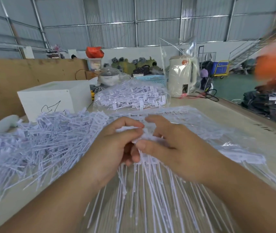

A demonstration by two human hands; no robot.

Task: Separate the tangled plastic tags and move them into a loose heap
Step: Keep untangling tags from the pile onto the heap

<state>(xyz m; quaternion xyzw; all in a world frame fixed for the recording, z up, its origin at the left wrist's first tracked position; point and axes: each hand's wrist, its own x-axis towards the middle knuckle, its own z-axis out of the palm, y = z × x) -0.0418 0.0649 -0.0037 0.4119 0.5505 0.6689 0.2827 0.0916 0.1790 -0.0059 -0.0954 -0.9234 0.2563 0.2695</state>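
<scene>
Bunch of white plastic tags (144,179) with flat printed heads and long thin tails held mid-frame above beige table (244,115); heads gathered at fingers, tails fan toward camera. Left hand (115,147) curled, pinching heads. Right hand (169,145) pinches same bunch, index finger raised. Loose heap of white tags (38,145) at left; clear bag of tags (130,96) behind.

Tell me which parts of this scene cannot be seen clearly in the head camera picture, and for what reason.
- The top ends of the held bunch of tags: hidden by the left hand and right hand gripping them.
- Print on the tags in the loose heap: too small.
- The orange thing at the right edge: blurred and cut off.
- The lower part of the kettle: partly behind the bag of tags.
</scene>
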